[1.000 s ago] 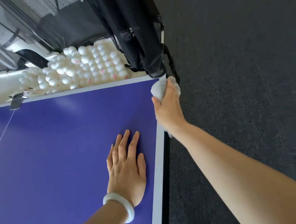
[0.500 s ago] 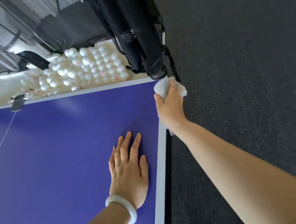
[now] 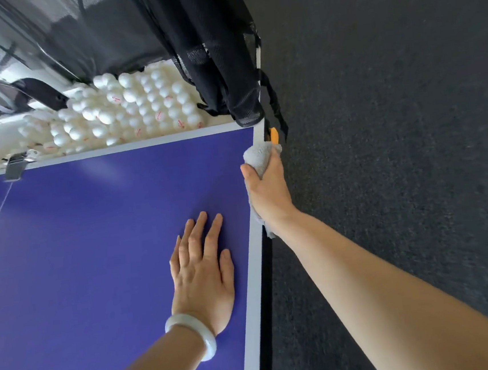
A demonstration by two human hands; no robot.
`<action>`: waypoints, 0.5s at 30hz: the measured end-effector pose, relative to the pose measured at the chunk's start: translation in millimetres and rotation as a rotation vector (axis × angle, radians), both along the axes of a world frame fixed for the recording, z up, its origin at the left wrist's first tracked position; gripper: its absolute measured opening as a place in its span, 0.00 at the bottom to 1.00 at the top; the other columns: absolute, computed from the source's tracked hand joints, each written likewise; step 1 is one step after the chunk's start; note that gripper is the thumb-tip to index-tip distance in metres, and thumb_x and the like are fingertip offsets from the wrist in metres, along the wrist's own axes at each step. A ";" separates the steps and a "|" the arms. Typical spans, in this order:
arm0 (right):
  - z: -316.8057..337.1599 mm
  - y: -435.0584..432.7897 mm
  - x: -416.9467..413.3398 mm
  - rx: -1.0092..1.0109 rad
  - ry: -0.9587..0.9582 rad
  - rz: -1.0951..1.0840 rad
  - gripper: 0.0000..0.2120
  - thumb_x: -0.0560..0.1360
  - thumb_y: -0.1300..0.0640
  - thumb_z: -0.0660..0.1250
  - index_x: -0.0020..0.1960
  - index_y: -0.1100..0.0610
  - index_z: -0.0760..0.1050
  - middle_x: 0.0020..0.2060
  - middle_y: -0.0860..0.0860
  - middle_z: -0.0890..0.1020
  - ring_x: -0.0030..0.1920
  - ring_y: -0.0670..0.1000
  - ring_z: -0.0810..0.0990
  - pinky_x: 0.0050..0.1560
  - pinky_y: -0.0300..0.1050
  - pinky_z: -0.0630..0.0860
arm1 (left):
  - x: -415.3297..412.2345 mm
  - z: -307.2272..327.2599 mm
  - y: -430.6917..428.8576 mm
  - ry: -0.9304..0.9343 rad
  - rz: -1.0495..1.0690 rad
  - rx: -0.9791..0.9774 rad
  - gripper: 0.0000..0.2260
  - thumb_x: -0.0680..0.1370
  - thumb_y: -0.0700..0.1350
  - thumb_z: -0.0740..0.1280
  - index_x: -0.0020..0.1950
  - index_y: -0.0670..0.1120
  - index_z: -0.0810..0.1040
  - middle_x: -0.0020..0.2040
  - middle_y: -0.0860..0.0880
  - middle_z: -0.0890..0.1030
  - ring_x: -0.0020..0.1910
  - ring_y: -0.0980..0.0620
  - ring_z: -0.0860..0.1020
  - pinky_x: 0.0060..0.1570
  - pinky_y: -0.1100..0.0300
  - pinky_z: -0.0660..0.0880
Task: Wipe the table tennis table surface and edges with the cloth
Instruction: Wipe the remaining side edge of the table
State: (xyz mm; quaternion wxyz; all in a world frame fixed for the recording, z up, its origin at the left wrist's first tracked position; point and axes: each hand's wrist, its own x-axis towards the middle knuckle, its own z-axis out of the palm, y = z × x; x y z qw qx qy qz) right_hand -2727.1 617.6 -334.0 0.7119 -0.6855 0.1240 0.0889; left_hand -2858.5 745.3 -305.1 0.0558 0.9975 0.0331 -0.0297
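The left arm (image 3: 153, 369) comes in from the lower edge of the view, and the left hand (image 3: 201, 275) lies flat, palm down, on the bench (image 3: 93, 244), fingers straight and slightly spread. The right arm (image 3: 380, 285) stretches forward, nearly straight. The right hand (image 3: 267, 191) curls round a cloth (image 3: 259, 156) at the bench's side edge, thumb uppermost.

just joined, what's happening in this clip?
A person is wiping a blue table tennis table. The right hand grips a grey cloth against the table's right side edge, near the far corner. The left hand lies flat on the surface beside that edge. White balls are piled beyond the far end, beside black netting.
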 end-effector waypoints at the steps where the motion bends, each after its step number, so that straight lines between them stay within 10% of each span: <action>1: 1.1 -0.5 7.4 -0.002 0.020 -0.010 0.35 0.82 0.51 0.63 0.82 0.54 0.47 0.79 0.54 0.54 0.75 0.56 0.65 0.71 0.56 0.69 | 0.6 -0.1 -0.3 0.002 0.000 -0.001 0.27 0.80 0.57 0.40 0.80 0.56 0.54 0.81 0.55 0.52 0.80 0.54 0.47 0.78 0.52 0.46; 7: 1.5 6.1 -69.0 -0.138 0.150 0.001 0.34 0.80 0.40 0.61 0.79 0.56 0.56 0.67 0.55 0.65 0.56 0.54 0.75 0.49 0.43 0.72 | -1.2 1.4 -1.4 0.010 0.007 -0.011 0.28 0.80 0.57 0.40 0.80 0.56 0.53 0.81 0.55 0.51 0.79 0.55 0.45 0.78 0.53 0.44; 15: 7.6 -2.7 -19.6 -0.158 0.249 0.056 0.38 0.76 0.38 0.67 0.76 0.60 0.60 0.69 0.58 0.69 0.67 0.61 0.73 0.66 0.59 0.72 | 0.9 2.9 -1.6 0.019 0.006 -0.002 0.28 0.80 0.57 0.40 0.80 0.56 0.52 0.81 0.55 0.50 0.79 0.54 0.45 0.78 0.53 0.44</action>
